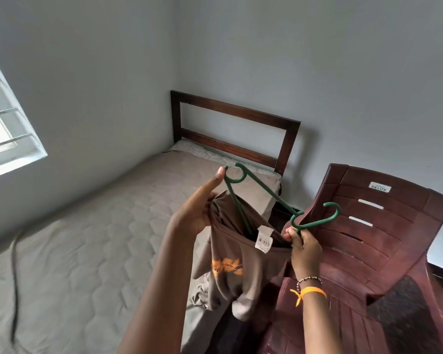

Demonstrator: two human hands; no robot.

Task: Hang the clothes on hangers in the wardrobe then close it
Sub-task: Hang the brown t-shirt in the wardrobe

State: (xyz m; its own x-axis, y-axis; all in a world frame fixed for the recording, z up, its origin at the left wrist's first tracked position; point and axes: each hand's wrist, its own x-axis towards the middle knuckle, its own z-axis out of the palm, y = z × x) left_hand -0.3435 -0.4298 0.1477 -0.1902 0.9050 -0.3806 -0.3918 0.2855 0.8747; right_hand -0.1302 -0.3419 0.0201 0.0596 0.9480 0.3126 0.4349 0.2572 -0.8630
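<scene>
The left hand (200,213) is gripping the collar of a brown shirt (237,261), its thumb stretched up and touching the looped end of a green hanger (266,192). The right hand (304,247) is pinching the hanger just below its hook, fingers curled round it. The hanger's other arm is dipping into the neck opening. The shirt is hanging in the air between a bed (87,238) and a chair (384,238).

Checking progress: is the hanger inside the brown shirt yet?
Partly in: one arm of the green hanger enters the brown shirt's neck opening; hook and other arm remain outside.
</scene>
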